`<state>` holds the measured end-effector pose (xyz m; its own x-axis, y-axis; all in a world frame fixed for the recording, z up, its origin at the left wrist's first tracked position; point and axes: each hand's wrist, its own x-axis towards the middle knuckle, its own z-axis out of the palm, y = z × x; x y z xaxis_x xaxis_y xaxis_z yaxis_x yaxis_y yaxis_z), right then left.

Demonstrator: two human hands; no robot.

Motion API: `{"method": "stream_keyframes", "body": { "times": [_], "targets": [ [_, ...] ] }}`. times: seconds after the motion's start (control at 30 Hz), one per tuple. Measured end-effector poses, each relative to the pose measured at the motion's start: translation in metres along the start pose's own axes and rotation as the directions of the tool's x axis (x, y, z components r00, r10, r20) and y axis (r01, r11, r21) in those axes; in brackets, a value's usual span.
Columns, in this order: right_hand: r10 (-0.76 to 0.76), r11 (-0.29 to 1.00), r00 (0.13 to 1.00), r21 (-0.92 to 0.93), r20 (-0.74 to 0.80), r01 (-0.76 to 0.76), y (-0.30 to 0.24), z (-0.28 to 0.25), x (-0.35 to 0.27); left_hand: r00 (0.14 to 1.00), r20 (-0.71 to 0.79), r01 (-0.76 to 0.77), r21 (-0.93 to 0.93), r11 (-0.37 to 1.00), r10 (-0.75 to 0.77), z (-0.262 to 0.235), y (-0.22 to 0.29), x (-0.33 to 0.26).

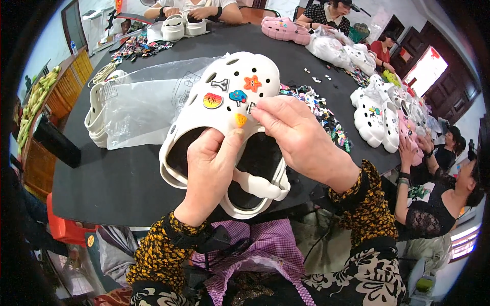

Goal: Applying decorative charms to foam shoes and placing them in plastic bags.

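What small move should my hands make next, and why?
Perhaps press the small charm in your right hand firmly against the white clog: it's pinched right at the upper, partly hidden, near the blue charm sitting there, while your left hand grips the clog at its opening.

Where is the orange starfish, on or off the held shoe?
On: the starfish sits flat against the holed top of the shoe, unheld.

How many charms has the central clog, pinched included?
6: letter top left, starfish top right, disc left, blue charm centre, yellow charm lowest, sixth charm partly behind right fingers. More may hide.
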<state>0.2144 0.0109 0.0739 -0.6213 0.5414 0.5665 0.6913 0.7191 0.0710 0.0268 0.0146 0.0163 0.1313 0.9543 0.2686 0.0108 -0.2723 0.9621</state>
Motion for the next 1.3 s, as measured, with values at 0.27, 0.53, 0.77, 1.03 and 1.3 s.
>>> {"method": "stream_keyframes", "body": {
  "times": [0.27,0.53,0.77,1.03,1.3],
  "targets": [
    [0.018,1.0,0.997,-0.016,0.079,-0.017,0.002,0.006,-0.005,0.994,-0.052,-0.096,0.034,0.995,0.098,0.004,-0.003,0.003],
    [0.014,1.0,0.994,0.014,0.112,-0.015,0.003,0.007,0.0,0.976,-0.05,-0.203,0.15,0.968,0.212,0.002,-0.001,0.002],
    [0.009,0.998,0.99,0.057,0.14,-0.017,0.003,0.006,0.005,0.962,-0.056,-0.259,0.113,0.959,0.266,0.003,0.0,0.002],
    [0.008,0.997,0.99,0.079,0.142,-0.019,0.003,0.011,0.013,0.953,-0.047,-0.29,0.144,0.946,0.299,0.0,-0.001,0.005],
    [0.015,0.998,0.993,0.052,0.118,-0.022,0.008,0.02,0.012,0.964,-0.047,-0.249,0.182,0.951,0.262,0.004,-0.002,0.007]
  ]
}}
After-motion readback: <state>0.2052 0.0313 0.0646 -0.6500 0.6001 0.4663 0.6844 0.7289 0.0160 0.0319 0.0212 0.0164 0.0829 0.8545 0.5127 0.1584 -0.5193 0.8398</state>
